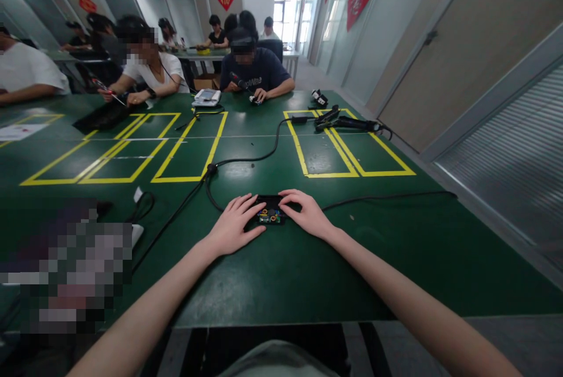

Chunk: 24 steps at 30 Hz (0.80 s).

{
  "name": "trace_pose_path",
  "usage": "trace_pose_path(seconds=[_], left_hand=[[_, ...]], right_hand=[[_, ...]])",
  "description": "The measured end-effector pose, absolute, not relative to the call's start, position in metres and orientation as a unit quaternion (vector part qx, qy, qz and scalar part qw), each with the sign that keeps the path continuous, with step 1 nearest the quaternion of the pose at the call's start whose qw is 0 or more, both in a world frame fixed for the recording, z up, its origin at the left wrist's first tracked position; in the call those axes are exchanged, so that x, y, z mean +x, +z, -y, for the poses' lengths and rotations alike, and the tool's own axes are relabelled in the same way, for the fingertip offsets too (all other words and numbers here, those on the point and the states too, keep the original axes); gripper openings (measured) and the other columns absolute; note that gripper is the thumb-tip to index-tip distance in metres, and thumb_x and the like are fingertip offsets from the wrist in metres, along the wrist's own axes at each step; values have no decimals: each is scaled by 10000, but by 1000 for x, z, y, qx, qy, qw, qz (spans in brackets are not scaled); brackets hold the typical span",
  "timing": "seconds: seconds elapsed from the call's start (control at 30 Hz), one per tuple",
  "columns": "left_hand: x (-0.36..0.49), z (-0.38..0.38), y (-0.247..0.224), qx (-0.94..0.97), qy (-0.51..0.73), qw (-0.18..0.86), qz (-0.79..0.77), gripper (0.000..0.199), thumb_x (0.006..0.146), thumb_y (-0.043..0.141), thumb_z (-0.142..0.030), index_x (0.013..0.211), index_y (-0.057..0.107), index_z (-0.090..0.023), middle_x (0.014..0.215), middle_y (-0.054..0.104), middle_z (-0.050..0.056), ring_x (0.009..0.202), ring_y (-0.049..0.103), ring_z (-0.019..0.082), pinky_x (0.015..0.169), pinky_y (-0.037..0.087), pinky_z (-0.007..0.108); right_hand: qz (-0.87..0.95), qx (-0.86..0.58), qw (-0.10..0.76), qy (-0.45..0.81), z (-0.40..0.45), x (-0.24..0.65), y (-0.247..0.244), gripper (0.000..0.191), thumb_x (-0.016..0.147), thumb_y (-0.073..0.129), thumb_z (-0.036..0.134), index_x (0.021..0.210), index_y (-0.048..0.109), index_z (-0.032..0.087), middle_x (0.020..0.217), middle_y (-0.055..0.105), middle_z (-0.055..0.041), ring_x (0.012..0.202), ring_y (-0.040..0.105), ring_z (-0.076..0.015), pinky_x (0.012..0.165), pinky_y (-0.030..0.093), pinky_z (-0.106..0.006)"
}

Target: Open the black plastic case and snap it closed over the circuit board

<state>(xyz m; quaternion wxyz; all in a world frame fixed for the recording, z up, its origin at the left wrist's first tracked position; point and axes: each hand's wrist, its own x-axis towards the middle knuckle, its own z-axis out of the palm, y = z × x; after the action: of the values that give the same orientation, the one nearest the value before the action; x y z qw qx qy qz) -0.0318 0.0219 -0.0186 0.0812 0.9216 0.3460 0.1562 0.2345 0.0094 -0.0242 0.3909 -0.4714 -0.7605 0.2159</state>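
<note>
In front of me on the green table lies a small opened black case (272, 221) with a circuit board (269, 213) inside, carrying copper-coloured coils and blue parts. My left hand (235, 224) holds the left end of the case, its fingers over the side and the thumb along the front edge. At the far right corner, my right hand (305, 213) has thumb and forefinger curled close together on the case's edge. Whether something small sits between those fingertips is hidden. Black cord (213, 198) runs near the case's left side, and another black cord (387, 196) stretches off to the right.
Yellow tape outlines (189, 179) mark the green table (352, 271). Farther back are a black stand-like tool (352, 124), a small black-and-white object (319, 97) and a white device (206, 97). A co-worker (259, 69) sits opposite; another person (149, 69) works at left. A blurred-out item (88, 265) lies at front left.
</note>
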Motion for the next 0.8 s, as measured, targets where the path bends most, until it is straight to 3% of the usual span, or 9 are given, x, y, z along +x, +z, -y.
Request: trace_pose_path(seconds=[0.13,0.3,0.4,0.57,0.67,0.8], left_hand=[[-33,-22,-17,920,161,87,-347,551,1027,591,-466,1529,524,-249,1586,520,143,1515,430,328,1238,362,597],[-33,-22,-17,918,173,104,-341,526,1019,609,-422,1513,540,-254,1570,545,128,1495,474,286,1253,353,574],[-35,-22,-18,917,199,110,-328,528,988,657,-393,1482,567,-228,1543,571,139,1437,548,278,1241,383,556],[-36,-20,-19,889,277,141,-335,639,912,738,-305,1511,526,-234,1391,698,116,1255,691,269,1121,539,477],[-37,-18,-18,870,305,182,-343,703,888,759,-276,1537,489,-253,1290,748,89,1152,744,250,1036,600,420],[-36,-15,-13,858,335,200,-334,713,895,745,-250,1547,459,-275,1328,721,84,1094,763,227,1026,607,406]], right_hand=[[739,-530,382,165,-14,231,-29,301,909,671,248,1204,718,214,1154,745,-96,1001,690,-246,935,559,-454],[738,-569,350,90,-5,229,-33,163,947,658,286,1045,771,222,1149,737,-111,1092,654,-284,929,531,-483],[725,-559,374,147,-2,230,-33,156,930,669,247,1049,765,215,1073,762,-94,1015,690,-255,905,548,-450],[642,-536,439,328,-3,230,-32,221,852,702,216,1067,745,186,944,794,-64,831,747,-197,726,591,-325],[617,-509,470,373,-1,229,-31,271,823,713,226,1088,745,178,963,800,-68,807,758,-184,732,617,-314],[627,-484,464,396,3,230,-25,273,837,710,251,1099,754,187,928,795,-59,803,769,-196,784,649,-352]])
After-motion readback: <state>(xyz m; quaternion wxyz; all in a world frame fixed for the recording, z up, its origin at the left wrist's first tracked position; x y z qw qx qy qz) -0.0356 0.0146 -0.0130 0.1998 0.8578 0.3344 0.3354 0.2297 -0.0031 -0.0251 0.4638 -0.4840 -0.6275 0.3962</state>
